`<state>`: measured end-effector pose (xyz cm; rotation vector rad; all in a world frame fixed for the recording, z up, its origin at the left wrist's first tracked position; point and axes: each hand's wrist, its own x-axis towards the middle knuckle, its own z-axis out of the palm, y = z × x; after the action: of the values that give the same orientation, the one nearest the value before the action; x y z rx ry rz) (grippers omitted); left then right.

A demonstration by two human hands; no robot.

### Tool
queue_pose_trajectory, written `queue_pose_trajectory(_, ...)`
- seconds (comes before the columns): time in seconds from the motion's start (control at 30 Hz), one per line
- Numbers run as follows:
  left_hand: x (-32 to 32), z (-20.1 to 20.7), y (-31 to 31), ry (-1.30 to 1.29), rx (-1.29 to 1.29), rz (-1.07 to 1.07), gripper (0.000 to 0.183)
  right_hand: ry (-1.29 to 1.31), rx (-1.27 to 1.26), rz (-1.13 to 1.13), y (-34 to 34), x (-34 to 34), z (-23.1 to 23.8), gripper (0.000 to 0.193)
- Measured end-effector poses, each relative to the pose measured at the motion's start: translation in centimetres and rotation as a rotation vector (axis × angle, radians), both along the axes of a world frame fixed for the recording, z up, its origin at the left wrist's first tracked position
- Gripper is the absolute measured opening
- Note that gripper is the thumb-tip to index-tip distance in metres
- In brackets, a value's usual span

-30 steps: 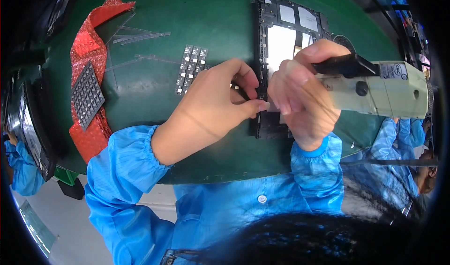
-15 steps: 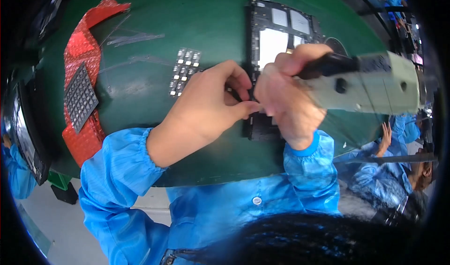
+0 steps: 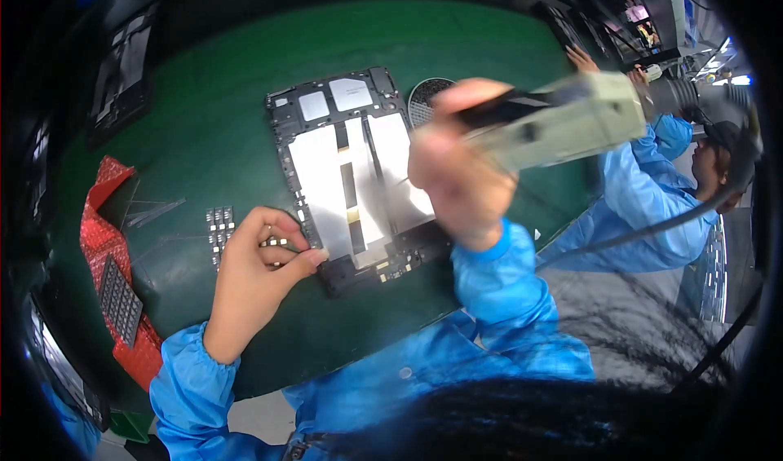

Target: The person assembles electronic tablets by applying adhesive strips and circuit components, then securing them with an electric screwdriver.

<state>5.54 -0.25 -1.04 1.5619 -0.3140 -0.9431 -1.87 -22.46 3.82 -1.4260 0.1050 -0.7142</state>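
A flat, rectangular black chassis (image 3: 355, 188) with smooth silvery-white panels lies on the green desk (image 3: 457, 37), between the hands. The right hand (image 3: 465, 176) has its grip wrapped around a blocky, pale tool (image 3: 571, 123), blurred above the chassis; the left hand (image 3: 253, 277) bends thumb and finger together at its left edge, pinching what, I cannot tell. Crinkled red wrap (image 3: 106, 208) lies well left; bare green stretches beyond the chassis's far edge

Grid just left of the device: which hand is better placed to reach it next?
Left, likely. The left hand is right beside the grid; the right hand is over the device's right side, gripping a tool.
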Motion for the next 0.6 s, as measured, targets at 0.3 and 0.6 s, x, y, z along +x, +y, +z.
queue_pose_trajectory(0.3,-0.1,0.9,-0.7,0.028,0.068,-0.012,0.032,-0.162,0.139,-0.264,-11.0,-1.3,-3.3,0.022)
queue_pose_trajectory(0.6,0.3,0.8,-1.1,0.027,0.109,-0.014,0.030,-0.110,0.147,-0.250,-11.6,-0.1,-4.4,0.024)
